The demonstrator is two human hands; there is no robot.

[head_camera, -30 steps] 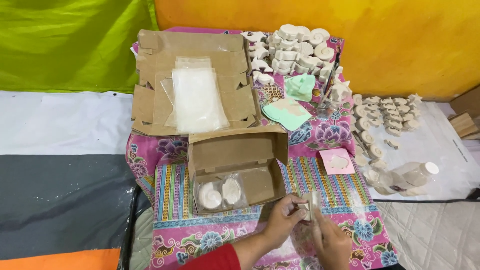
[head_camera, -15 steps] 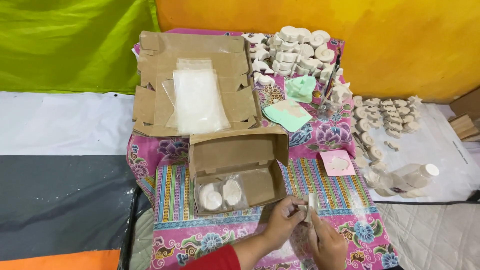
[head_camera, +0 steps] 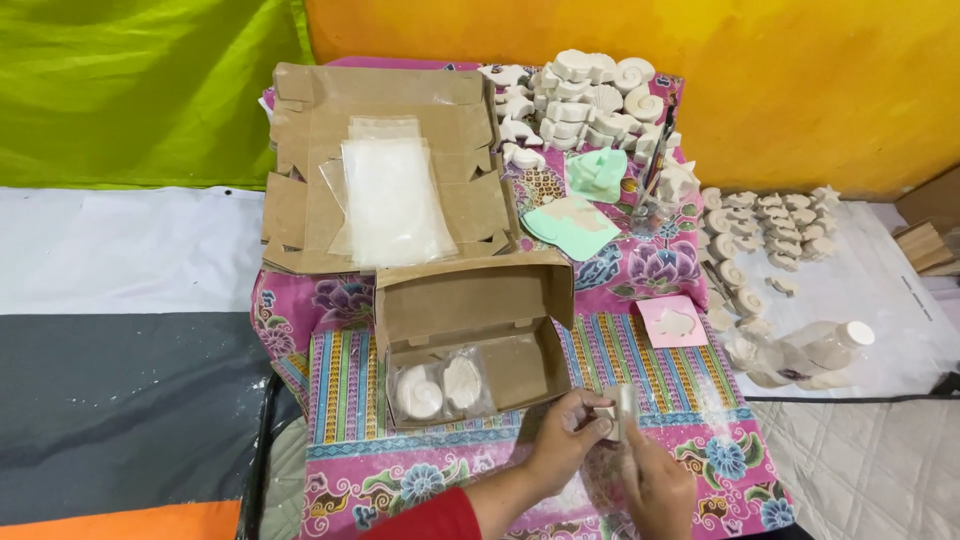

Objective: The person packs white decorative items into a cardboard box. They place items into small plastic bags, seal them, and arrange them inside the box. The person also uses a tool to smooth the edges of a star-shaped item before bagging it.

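Note:
My left hand [head_camera: 562, 438] and my right hand [head_camera: 655, 482] meet over the patterned pink cloth [head_camera: 690, 400], just in front of the small open cardboard box [head_camera: 470, 300]. Together they hold a small white plaster piece [head_camera: 622, 405], which seems to be in a clear plastic sleeve. My left fingers pinch its left side and my right hand grips it from below. Two bagged white plaster shapes [head_camera: 440, 385] lie in the box's left half. A red sleeve covers my left forearm.
A flattened cardboard box [head_camera: 300, 200] with clear plastic bags [head_camera: 390, 195] lies at the back. Several white plaster shells [head_camera: 590, 95] are piled at the back right, with more on white paper [head_camera: 880, 300]. Green moulds [head_camera: 580, 215], a pink mould [head_camera: 672, 322] and a clear bottle [head_camera: 810, 350] sit to the right.
My hands stay in the same spot, and only the fingers shift slightly around the white piece. Nothing else has moved.

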